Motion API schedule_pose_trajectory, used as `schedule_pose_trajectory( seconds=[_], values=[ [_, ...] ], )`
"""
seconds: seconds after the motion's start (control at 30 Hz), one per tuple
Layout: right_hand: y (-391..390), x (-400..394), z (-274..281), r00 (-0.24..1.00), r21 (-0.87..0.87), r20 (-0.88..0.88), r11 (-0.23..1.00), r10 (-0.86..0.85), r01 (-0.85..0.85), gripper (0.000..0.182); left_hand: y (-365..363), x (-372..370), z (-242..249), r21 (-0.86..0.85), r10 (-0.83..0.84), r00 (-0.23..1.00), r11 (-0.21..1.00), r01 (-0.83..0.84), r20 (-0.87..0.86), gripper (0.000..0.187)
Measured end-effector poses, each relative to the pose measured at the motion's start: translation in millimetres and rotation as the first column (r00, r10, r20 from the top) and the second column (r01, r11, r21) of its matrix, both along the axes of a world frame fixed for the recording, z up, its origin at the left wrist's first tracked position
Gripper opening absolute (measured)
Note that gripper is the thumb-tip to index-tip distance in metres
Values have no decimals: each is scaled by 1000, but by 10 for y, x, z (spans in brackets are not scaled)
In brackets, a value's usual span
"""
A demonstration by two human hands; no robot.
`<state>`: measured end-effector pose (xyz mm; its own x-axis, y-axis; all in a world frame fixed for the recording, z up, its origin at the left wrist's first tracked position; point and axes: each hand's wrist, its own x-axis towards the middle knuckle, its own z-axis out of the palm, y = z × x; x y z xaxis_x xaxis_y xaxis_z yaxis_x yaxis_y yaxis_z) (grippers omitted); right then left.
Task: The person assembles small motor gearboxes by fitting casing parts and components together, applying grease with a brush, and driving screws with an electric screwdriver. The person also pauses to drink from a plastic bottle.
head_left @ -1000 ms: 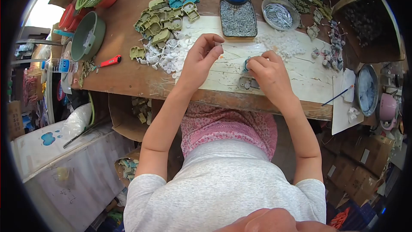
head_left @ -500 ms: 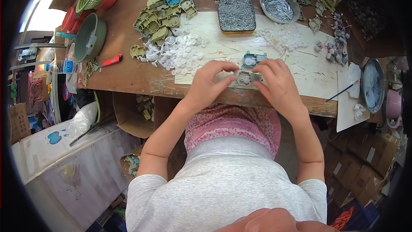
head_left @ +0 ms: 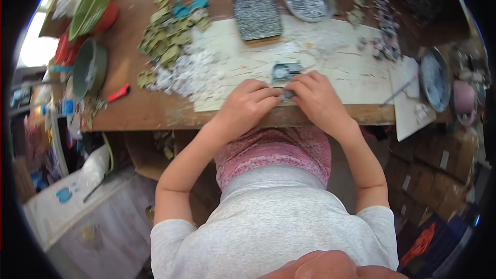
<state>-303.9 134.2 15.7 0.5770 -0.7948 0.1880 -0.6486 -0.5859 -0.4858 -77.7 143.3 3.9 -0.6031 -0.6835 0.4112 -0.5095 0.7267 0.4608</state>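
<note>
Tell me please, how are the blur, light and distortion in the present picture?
Head view: blur smears the white pieces and red knife, and the grey part between left hand and right hand is too soft for detail; head view: glare whitens the upper-left edge; head view: a curved black border suggests a wide lens.

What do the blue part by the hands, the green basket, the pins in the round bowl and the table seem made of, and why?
Blue part: probably plastic; even colour, moulded-looking walls; blur hides its gloss.
Basket: likely plastic, finish unclear; evenly coloured, openings in its wall.
Pins: apparently metal, shiny; silvery with bright streaks.
Table: seemingly wood, worn; brown with a patchy front edge.
</note>
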Motion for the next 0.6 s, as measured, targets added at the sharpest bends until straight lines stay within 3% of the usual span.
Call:
schedule_pose_trajectory(
  seconds=[0.07,0.1,0.23,0.3,0.33,0.37,0.43,0.53,0.6],
  values=[
    [-8,-9,-39,998,-16,-3,998,65,-65,30,-75,18,-27,-18,-94,993,995,95,66,15],
    [9,-20,-25,999,-24,-25,999,20,-21,30,-96,17,-36,-30,-137,989,990,139,46,15],
    [109,-109,86,998,-114,57,993,-11,18,27,-61,24,-7,6,-94,994,996,94,46,21],
    [183,-428,302,960,-181,209,958,-185,224,23,3,48,24,10,-57,998,998,57,35,23],
    [218,-685,340,900,-135,198,898,-389,418,23,47,60,47,63,25,999,998,-24,-20,25],
    [260,-982,384,796,-92,179,796,-578,598,23,79,60,55,124,107,992,987,-98,-70,26],
    [250,-1525,339,669,-282,-54,654,-741,702,24,116,40,36,153,156,978,979,-135,-136,27],
    [269,-2017,-51,722,-403,-168,715,-671,571,23,59,-70,46,176,222,948,967,-184,-228,29],
    [309,-2072,-20,726,-418,-77,684,-683,598,23,17,-139,79,161,227,939,969,-190,-257,30]
  ],
)
